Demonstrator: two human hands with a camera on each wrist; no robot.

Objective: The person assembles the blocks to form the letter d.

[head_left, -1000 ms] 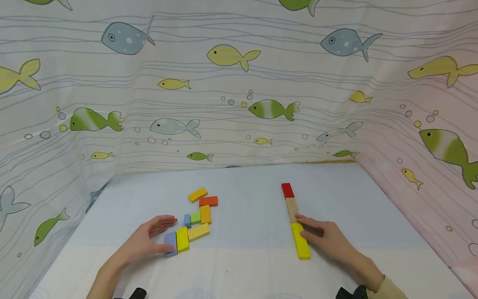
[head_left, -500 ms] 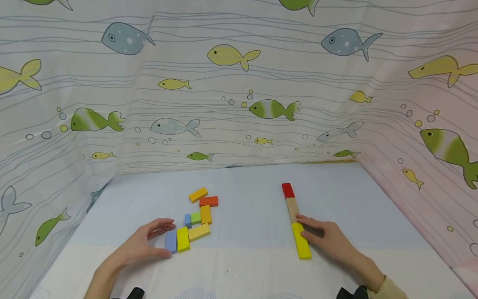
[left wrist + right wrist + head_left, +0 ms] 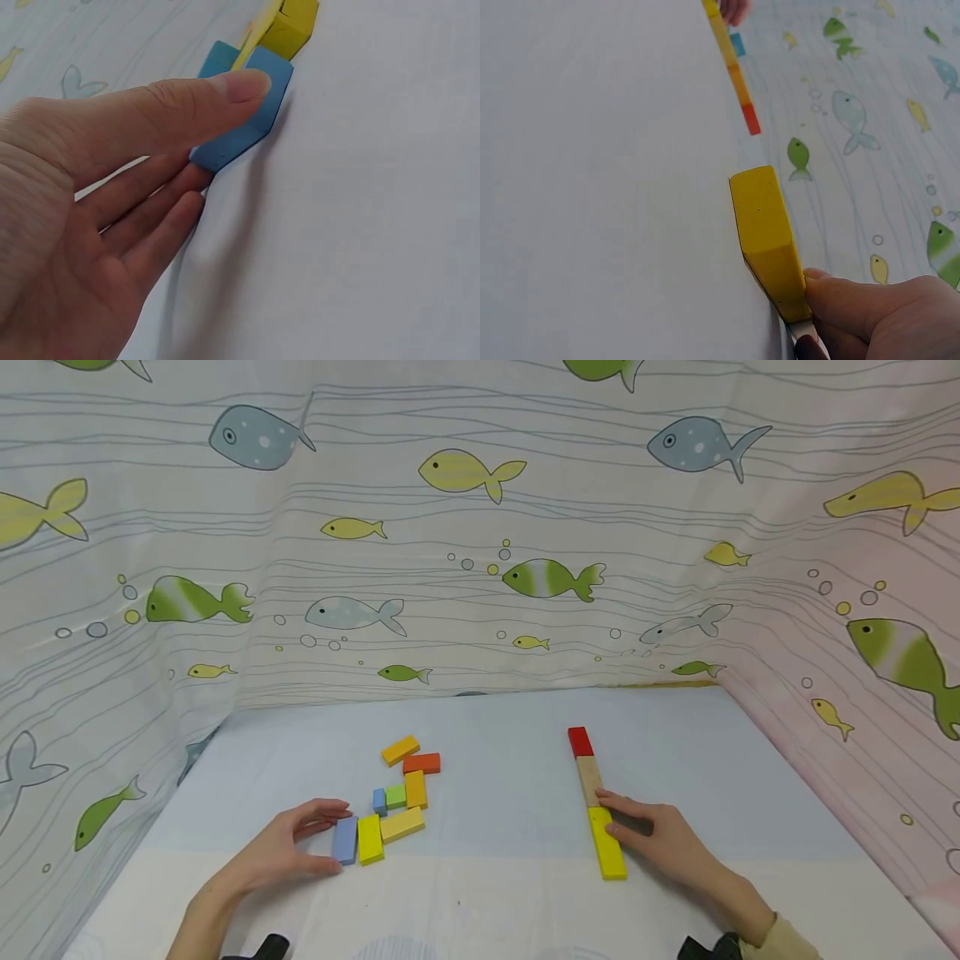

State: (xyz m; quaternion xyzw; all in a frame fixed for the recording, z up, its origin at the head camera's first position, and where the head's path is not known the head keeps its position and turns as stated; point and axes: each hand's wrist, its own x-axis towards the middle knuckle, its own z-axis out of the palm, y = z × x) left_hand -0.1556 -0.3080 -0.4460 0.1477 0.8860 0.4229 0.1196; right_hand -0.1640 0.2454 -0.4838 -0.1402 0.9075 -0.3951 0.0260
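My left hand holds a blue block between its thumb, at the near end, and its fingers, at the far end. A bright yellow block stands right beside the blue one. In the left wrist view the thumb lies across the blue block's face. My right hand touches a straight row on the right: its index fingertip rests at a plain wooden block, its thumb at the side of a long yellow block. A red block forms the row's far end.
Beyond the left hand, a pale yellow block, an orange-yellow block, a green block, a small blue block, an orange-red block and another orange-yellow block lie close together. A fish-patterned curtain hangs behind the table.
The left thumb has slid off the top of the blue block to its near end, and the block has shifted slightly away. The right hand stays in place.
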